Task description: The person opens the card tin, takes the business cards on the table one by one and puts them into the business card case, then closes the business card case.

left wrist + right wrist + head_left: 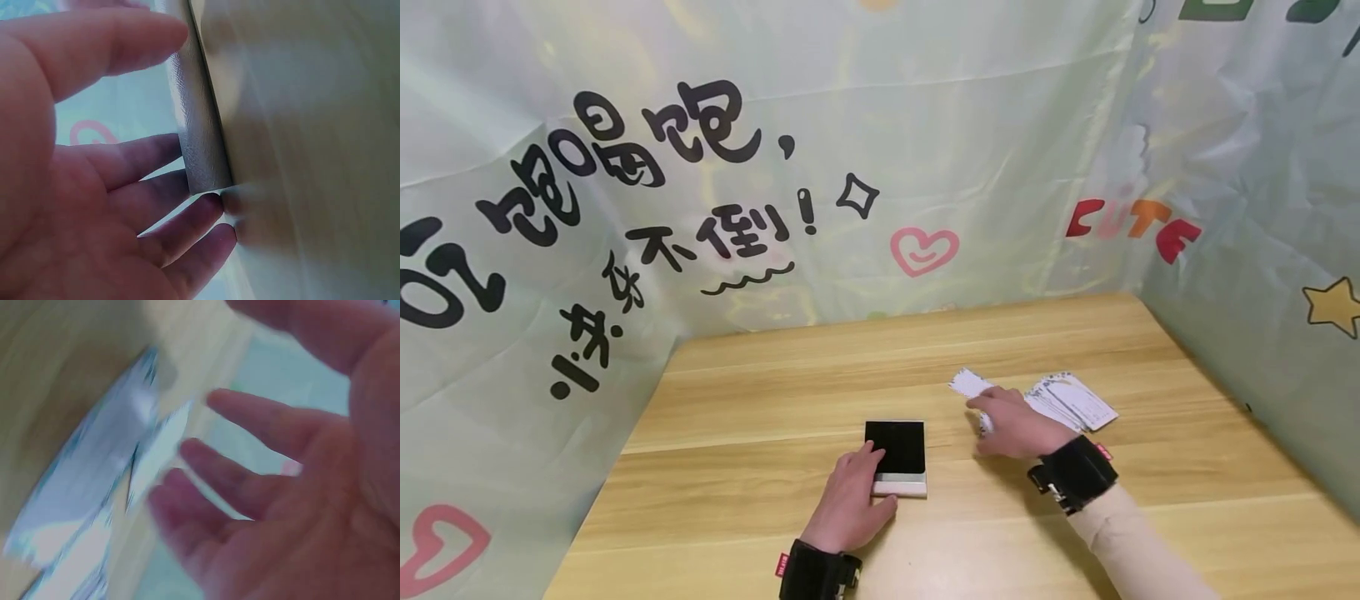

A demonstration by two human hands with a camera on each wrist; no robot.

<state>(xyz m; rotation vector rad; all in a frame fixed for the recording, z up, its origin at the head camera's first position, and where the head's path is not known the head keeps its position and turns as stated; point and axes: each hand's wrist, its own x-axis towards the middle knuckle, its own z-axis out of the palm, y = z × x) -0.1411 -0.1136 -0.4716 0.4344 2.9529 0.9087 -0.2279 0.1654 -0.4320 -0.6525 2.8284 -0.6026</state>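
A flat case (897, 450), black on top with a silvery strip at its near end, lies on the wooden table in the head view. My left hand (848, 493) rests at its left side, fingertips on the black part and the thumb by the near edge. The left wrist view shows those fingers fairly straight against the case's silvery, textured edge (199, 119). Farther right, my right hand (1021, 427) hovers with spread fingers over white cards (968, 382). Apart from its fingers, blurred white cards (94, 456) lie on the table in the right wrist view.
A fanned pile of white cards (1071, 402) lies just beyond the right hand. The wooden table (760, 392) meets a printed cloth backdrop (820, 108) at the back and right side.
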